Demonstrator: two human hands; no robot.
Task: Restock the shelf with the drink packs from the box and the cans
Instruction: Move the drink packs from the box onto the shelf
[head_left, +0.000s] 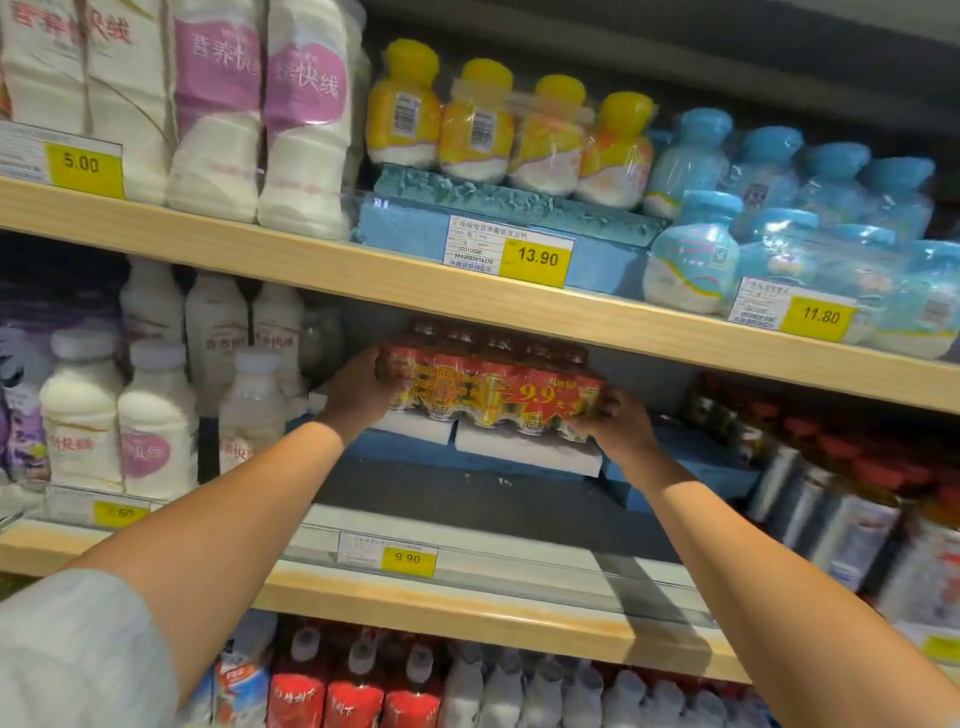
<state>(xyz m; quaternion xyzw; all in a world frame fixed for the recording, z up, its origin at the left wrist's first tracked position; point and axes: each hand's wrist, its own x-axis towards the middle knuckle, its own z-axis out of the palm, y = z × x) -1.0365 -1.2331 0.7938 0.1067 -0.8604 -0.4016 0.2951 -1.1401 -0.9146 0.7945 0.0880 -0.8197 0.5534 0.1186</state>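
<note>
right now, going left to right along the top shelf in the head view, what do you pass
white bottles → yellow-capped pack → blue-capped packs

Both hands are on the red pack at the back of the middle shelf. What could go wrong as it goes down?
1. The red drink pack sits over white blocks with a seam between them; set unevenly, it may tilt or rock.
2. The left hand is close to the white bottles; pulling back could knock one over.
3. Little clearance shows under the upper shelf board, so lifting the pack might catch its tops.
</note>
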